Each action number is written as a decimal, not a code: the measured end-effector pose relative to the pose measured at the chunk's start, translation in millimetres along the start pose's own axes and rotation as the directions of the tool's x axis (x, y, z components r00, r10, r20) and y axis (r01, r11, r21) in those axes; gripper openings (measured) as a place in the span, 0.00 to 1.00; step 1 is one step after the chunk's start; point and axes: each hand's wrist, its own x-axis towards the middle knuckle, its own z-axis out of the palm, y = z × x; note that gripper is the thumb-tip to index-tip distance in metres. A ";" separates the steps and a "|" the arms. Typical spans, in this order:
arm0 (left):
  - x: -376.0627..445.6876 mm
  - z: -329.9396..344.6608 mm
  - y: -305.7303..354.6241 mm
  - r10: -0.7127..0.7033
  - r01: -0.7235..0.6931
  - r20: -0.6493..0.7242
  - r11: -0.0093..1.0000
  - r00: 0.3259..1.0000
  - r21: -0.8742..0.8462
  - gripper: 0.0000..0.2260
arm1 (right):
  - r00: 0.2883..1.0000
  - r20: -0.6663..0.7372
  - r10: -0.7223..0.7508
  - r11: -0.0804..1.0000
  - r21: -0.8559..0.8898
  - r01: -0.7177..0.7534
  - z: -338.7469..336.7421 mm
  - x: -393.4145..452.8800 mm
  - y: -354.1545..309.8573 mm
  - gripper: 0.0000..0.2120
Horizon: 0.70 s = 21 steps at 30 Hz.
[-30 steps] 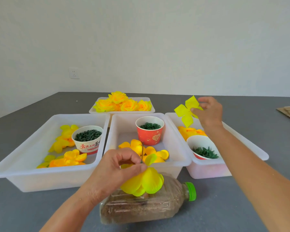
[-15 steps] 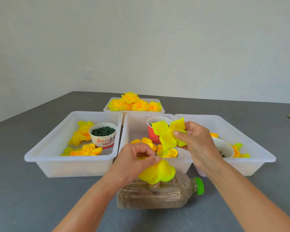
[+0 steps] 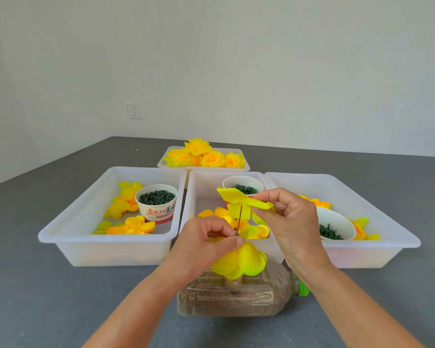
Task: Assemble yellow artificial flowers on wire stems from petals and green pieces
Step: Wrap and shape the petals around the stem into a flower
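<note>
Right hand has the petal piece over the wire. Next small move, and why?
Probably lower the petal piece so the wire goes through its centre. The right hand pinches it just above the wire tip, while the left hand holds the wire over the partly built flower.

Head-worn view — forward, downward

Left hand [image 3: 201,241] fingers pinched, right hand [image 3: 290,219] fingers pinching, raised alongside

You have matt yellow cloth petals [image 3: 239,262] on a thin dark metal wire [image 3: 239,219]; smooth translucent white plastic trays [image 3: 106,249]; glossy printed paper cup [image 3: 158,212]; clear ribbed plastic bottle [image 3: 226,297]; matt grey tabletop [image 3: 35,297].
</note>
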 end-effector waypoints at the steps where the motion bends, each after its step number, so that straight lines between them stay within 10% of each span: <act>1: -0.1 0.1 0.1 -0.002 0.002 0.001 1.000 1.000 -0.004 0.08 | 1.000 0.007 0.015 0.999 0.035 -0.016 1.2 -2.0 -0.3 0.12; 10: -0.2 1.1 -1.4 -0.001 0.001 0.001 0.999 1.000 -0.037 0.08 | 0.978 0.069 0.195 0.935 0.287 -0.207 3.0 -8.0 -8.8 0.07; 21: 0.3 1.3 -2.9 0.010 -0.009 0.010 1.000 1.000 -0.027 0.10 | 0.991 0.106 0.086 0.984 0.144 -0.101 3.8 -9.0 -14.2 0.10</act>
